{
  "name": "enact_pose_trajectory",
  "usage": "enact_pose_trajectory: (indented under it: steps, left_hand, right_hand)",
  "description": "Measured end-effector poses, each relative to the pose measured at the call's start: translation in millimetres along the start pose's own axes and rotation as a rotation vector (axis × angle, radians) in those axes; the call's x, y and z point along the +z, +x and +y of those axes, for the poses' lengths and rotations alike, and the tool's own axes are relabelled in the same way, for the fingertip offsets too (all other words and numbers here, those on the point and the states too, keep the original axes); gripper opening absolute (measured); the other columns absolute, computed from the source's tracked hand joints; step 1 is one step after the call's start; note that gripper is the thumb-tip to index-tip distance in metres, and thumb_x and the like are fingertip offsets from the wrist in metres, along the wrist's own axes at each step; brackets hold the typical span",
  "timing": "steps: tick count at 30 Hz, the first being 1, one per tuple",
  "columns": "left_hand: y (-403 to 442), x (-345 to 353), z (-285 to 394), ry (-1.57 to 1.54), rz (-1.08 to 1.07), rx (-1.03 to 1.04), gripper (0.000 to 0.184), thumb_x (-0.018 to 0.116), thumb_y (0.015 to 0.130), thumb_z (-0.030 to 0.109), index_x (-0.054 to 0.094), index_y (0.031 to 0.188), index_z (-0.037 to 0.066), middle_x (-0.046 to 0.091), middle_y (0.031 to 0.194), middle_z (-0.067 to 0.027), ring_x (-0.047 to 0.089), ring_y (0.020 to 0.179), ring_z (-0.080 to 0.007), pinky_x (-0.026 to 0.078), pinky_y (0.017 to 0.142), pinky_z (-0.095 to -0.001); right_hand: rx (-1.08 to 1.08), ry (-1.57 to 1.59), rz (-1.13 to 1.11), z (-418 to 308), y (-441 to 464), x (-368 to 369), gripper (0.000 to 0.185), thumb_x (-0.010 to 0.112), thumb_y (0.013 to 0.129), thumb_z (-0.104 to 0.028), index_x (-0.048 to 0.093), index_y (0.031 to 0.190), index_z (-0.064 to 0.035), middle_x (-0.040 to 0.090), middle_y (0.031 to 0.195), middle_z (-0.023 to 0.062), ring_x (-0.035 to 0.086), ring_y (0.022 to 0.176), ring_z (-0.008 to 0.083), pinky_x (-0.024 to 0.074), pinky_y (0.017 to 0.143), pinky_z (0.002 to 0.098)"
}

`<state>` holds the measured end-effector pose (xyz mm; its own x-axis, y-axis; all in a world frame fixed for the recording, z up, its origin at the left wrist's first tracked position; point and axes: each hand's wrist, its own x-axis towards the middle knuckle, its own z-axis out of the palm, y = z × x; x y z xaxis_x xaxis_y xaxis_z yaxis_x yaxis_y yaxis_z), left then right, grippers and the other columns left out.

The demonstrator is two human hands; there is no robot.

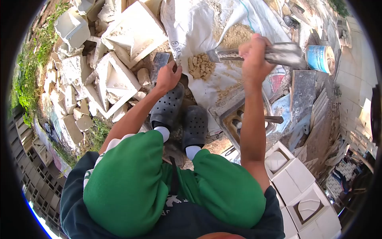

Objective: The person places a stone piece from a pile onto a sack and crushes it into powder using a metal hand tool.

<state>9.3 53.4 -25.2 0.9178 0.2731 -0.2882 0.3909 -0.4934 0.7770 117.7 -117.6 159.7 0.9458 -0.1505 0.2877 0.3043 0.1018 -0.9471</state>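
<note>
Over the far sack (183,26), the right hand (255,53) grips a tool (229,54), likely working lumps (201,67); the next move needs aim. What the left hand (168,76) grasps is unclear.

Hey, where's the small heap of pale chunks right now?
In the head view, the heap lies upper centre on the white sheet, between the left hand and right hand.

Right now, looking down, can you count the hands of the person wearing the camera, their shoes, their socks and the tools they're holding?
Hands, left and right: 2
Grey clogs: 2
White socks: 2
Tool in the right hand, blurred: 1
Total: 7
</note>
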Motion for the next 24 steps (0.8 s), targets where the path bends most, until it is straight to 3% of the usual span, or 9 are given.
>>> enact_pose_trajectory:
  steps: [2,7,8,11,14,17,21,23,24]
  left_hand:
    - [-4,1,1,0.023,-0.008,-0.012,0.031,0.058,0.084,0.027,0.056,0.079,-0.003,0.061,0.070,-0.0211,0.059,0.068,-0.0386,0.045,0.064,-0.0435]
    - [2,-1,1,0.028,-0.005,0.005,0.031,0.058,0.084,0.027,0.056,0.079,-0.003,0.060,0.069,-0.0216,0.059,0.068,-0.0390,0.045,0.065,-0.0436]
    - [2,-1,2,0.033,-0.008,0.001,0.031,0.058,0.084,0.027,0.056,0.079,-0.003,0.060,0.069,-0.0218,0.059,0.068,-0.0392,0.045,0.065,-0.0437]
    - [1,0,-1,0.036,-0.013,0.004,0.030,0.058,0.084,0.026,0.056,0.078,-0.003,0.060,0.070,-0.0227,0.058,0.069,-0.0406,0.045,0.064,-0.0445]
    - [0,-1,0,0.039,-0.011,0.020,0.029,0.058,0.084,0.026,0.056,0.078,-0.003,0.060,0.071,-0.0228,0.058,0.069,-0.0406,0.045,0.064,-0.0444]
    - [5,0,1,0.022,0.000,0.028,0.030,0.058,0.084,0.027,0.055,0.079,-0.003,0.060,0.072,-0.0223,0.058,0.069,-0.0397,0.044,0.064,-0.0438]
    - [0,-1,0,0.064,-0.027,0.007,0.032,0.058,0.084,0.028,0.056,0.081,-0.003,0.060,0.072,-0.0223,0.058,0.070,-0.0399,0.044,0.065,-0.0438]
    - [-1,-3,2,0.069,-0.037,-0.006,0.032,0.058,0.084,0.028,0.056,0.082,-0.003,0.060,0.073,-0.0224,0.058,0.071,-0.0399,0.045,0.066,-0.0439]
    - [0,-3,3,0.071,-0.045,-0.008,0.032,0.058,0.084,0.029,0.057,0.082,-0.003,0.061,0.074,-0.0225,0.058,0.071,-0.0399,0.045,0.066,-0.0439]
  right_hand:
    - [0.068,-0.043,-0.070,30,-8,-5,0.035,0.050,0.087,-0.007,0.037,0.054,-0.0080,0.040,0.047,0.0023,0.035,0.042,0.0100,0.0343,0.046,0.0271]
    - [0.081,-0.054,-0.153,-31,-4,-7,0.036,0.047,0.089,-0.009,0.036,0.054,-0.0082,0.038,0.047,0.0020,0.034,0.042,0.0120,0.0329,0.046,0.0306]
    - [0.093,0.141,-0.157,-52,0,-8,0.030,0.053,0.086,-0.010,0.048,0.056,-0.0037,0.044,0.049,-0.0004,0.037,0.044,0.0068,0.0315,0.044,0.0242]
    - [0.026,0.318,-0.263,-79,10,-16,0.035,0.051,0.087,-0.010,0.040,0.053,-0.0054,0.039,0.047,0.0001,0.035,0.044,0.0076,0.0298,0.044,0.0245]
    - [0.112,0.030,-0.149,-15,-16,-12,0.036,0.053,0.088,-0.009,0.043,0.054,-0.0055,0.043,0.049,-0.0019,0.036,0.045,0.0057,0.0303,0.044,0.0243]
    - [0.155,-0.038,-0.186,22,-21,-14,0.036,0.047,0.088,-0.009,0.037,0.054,-0.0067,0.040,0.049,0.0015,0.032,0.043,0.0107,0.0301,0.046,0.0278]
    - [0.125,-0.014,-0.166,-36,-13,-10,0.037,0.047,0.087,-0.008,0.034,0.053,-0.0093,0.036,0.047,0.0003,0.031,0.043,0.0108,0.0292,0.045,0.0280]
    - [0.120,0.180,-0.102,-69,-4,-15,0.027,0.053,0.084,-0.007,0.049,0.058,-0.0033,0.043,0.050,-0.0017,0.035,0.044,0.0056,0.0292,0.043,0.0243]
    - [0.120,0.181,-0.103,-68,-2,-14,0.027,0.053,0.084,-0.007,0.049,0.058,-0.0033,0.043,0.050,-0.0017,0.035,0.044,0.0056,0.0292,0.043,0.0243]
